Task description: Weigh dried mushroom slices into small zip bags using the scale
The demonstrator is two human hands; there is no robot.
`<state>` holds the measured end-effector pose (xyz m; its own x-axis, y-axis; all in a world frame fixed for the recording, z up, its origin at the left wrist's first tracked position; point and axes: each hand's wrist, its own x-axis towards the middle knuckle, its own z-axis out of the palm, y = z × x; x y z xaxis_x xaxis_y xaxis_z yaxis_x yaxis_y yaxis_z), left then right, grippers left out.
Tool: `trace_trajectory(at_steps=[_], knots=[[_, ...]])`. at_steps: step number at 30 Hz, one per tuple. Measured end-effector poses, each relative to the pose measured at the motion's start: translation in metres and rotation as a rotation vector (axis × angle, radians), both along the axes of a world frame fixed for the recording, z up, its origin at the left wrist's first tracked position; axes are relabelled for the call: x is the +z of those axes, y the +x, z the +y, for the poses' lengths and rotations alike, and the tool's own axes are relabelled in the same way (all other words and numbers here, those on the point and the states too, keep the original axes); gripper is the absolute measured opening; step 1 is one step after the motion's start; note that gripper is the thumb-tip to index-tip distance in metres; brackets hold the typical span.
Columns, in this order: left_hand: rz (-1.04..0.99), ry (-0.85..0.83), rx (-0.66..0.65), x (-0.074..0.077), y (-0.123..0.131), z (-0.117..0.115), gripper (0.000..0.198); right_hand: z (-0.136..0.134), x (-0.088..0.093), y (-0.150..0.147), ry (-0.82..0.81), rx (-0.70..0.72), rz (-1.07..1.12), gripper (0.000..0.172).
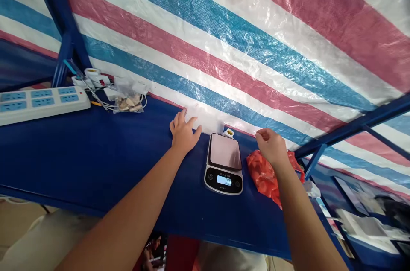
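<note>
My left hand (184, 133) reaches to the back of the blue table with its fingers spread. It is at the left end of a translucent whitish plastic item (206, 120); whether it touches the item I cannot tell. To the right of that hand lies a digital kitchen scale (226, 151) with a bare pinkish platform, its lit display reading 0.0. My right hand (272, 145) is closed in a pinch above a crumpled red plastic bag (262, 173). What its fingertips hold, if anything, is too small to make out. A small white roll (229, 133) sits behind the scale.
A white power strip (45, 102) lies at the far left of the blue table (96, 160). Near it are cables and a clear bag of brownish pieces (130, 103). A striped plastic sheet (208, 53) hangs behind. Blue metal frame bars (355, 123) stand at both sides.
</note>
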<state>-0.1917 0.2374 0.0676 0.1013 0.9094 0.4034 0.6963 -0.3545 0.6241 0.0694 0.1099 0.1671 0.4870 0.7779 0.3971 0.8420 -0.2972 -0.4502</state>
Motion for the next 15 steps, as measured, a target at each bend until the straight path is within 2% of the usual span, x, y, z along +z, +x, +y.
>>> trace_trajectory(at_steps=[3, 7, 12, 15], knots=[[0.123, -0.058, -0.102, 0.0, 0.001, -0.002, 0.05, 0.005, -0.014, -0.01, 0.194, -0.037, 0.044, 0.023], [0.151, -0.073, -0.151, 0.0, 0.001, -0.001, 0.053, 0.016, -0.038, -0.027, 0.383, -0.063, 0.096, 0.028], [0.131, -0.048, -0.128, -0.002, 0.002, 0.0, 0.052, 0.016, -0.056, -0.035, 0.466, -0.026, 0.081, 0.026], [0.104, 0.016, -0.027, 0.0, 0.003, -0.006, 0.053, 0.012, -0.062, -0.033, 0.455, -0.002, 0.043, 0.023]])
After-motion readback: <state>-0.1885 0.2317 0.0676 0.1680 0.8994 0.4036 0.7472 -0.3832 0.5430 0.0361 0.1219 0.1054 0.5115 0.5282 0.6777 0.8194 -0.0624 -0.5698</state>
